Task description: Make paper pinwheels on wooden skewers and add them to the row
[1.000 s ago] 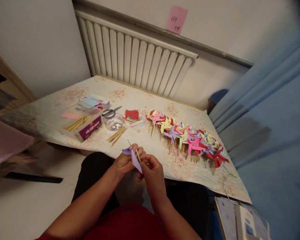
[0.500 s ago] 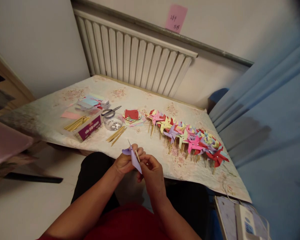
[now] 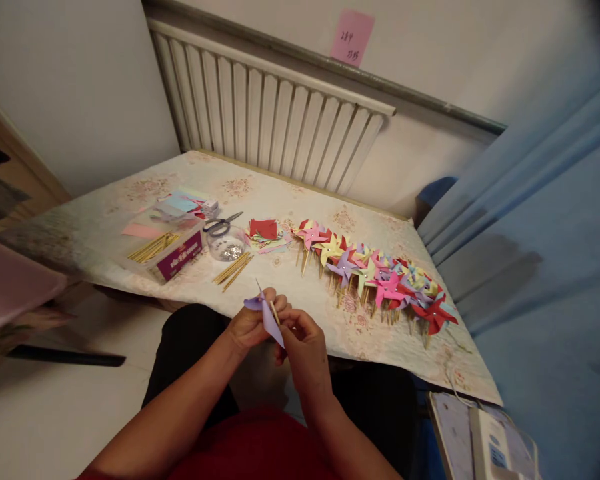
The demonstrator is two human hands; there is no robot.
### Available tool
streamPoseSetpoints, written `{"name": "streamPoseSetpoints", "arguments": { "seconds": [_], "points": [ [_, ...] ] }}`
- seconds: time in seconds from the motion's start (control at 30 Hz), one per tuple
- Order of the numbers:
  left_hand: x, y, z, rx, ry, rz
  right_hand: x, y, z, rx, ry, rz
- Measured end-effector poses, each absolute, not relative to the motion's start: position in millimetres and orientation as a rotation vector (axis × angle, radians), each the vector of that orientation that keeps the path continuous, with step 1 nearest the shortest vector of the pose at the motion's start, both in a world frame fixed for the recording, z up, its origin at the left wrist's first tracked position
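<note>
Hardly anything had moved: the left hand's [image 3: 249,327] grip stayed clamped on the purple pinwheel [image 3: 271,327], the right hand's [image 3: 306,341] on a pale stick [image 3: 275,312], five o'clock from the bamboo skewers [image 3: 234,271] on the counter [image 3: 293,283].

Both forearms [image 3: 180,403] are slanting inward toward the near edge of the table [image 3: 280,280]; the left hand [image 3: 247,325] is gripping with curled fingers, and the right hand [image 3: 306,341], close beside it, is pinching between thumb and fingers.
</note>
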State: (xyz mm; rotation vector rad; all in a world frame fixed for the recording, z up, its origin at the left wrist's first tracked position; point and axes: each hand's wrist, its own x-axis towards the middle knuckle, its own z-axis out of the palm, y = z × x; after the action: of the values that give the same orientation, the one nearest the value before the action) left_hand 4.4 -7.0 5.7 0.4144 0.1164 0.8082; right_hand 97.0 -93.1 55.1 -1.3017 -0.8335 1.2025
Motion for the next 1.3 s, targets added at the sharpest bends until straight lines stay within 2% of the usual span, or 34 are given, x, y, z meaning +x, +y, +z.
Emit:
{"name": "streamPoseSetpoints", "arguments": {
  "seconds": [1.3],
  "points": [
    [5, -8, -3, 0.413, 0.112, 0.809, 98, -92, 51, -1.291, -0.799, 1.199]
  ]
}}
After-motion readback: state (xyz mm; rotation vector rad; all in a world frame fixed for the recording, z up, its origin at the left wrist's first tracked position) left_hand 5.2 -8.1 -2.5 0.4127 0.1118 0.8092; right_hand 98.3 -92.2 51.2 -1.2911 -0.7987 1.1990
